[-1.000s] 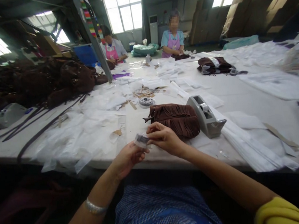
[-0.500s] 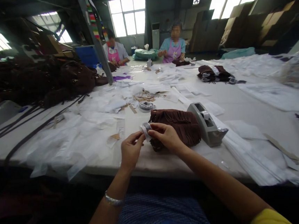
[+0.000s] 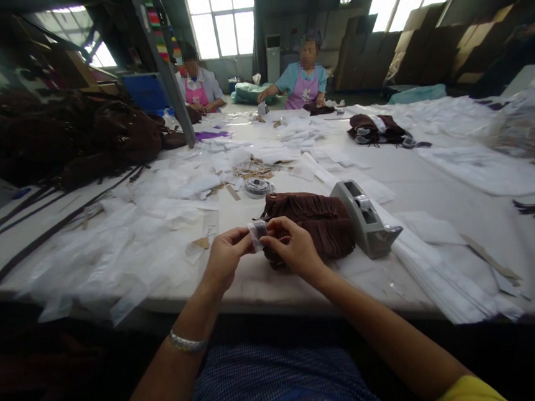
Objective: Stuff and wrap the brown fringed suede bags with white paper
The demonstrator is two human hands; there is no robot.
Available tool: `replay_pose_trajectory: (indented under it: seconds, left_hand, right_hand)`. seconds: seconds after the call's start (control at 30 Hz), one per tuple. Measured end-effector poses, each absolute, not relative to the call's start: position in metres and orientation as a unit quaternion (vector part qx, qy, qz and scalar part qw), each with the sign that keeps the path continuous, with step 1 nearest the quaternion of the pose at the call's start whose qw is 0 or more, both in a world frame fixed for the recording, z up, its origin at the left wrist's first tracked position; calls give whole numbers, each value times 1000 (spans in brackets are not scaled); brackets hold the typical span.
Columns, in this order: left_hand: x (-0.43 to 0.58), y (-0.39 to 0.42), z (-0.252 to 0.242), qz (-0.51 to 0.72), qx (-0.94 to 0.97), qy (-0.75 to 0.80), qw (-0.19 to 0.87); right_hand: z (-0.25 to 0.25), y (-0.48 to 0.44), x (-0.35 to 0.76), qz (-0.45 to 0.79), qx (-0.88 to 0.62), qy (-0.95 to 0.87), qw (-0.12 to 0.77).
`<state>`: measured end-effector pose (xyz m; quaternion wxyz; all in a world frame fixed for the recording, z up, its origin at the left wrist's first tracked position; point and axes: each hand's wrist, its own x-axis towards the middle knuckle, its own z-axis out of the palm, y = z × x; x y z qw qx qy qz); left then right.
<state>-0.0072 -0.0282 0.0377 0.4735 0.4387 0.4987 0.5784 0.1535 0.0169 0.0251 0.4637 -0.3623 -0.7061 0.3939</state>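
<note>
Between my two hands is a small clear plastic bag (image 3: 256, 234) with something dark inside, too small to make out. My left hand (image 3: 225, 254) pinches its left side between thumb and fingers. On its right side, my right hand (image 3: 294, 243) is closed with thumb and fingertips on the bag. Just behind my right hand lies a dark brown fringed bag (image 3: 328, 220) on the table, partly hidden by that hand. A grey tape dispenser (image 3: 374, 232) stands against the brown bag's right end.
Loose clear plastic bags (image 3: 144, 236) cover the table's left side. A tape roll (image 3: 257, 187) lies beyond my hands. White sheeting (image 3: 437, 273) lies at right. Brown bags (image 3: 121, 132) are heaped far left; another brown bundle (image 3: 376, 130) lies back right. Two people (image 3: 306, 81) sit across the table.
The small plastic bag is turned more upright between my fingers, and my left hand grips it more closely. The right-hand person across the table has reached out an arm to the left.
</note>
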Motion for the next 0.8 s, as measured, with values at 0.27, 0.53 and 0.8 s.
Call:
replay_pose_trajectory:
  seconds: [0.27,0.53,0.8]
  left_hand:
    - [-4,-27,38,587,418,481,499]
    - [4,-39,19,615,394,488,479]
    - [-2,-41,5,638,368,460,496]
  right_hand:
    - [26,21,159,482,-332,-698,412]
    - [27,20,156,402,-380,-709,438]
    - [16,24,143,447,-342,-714,417]
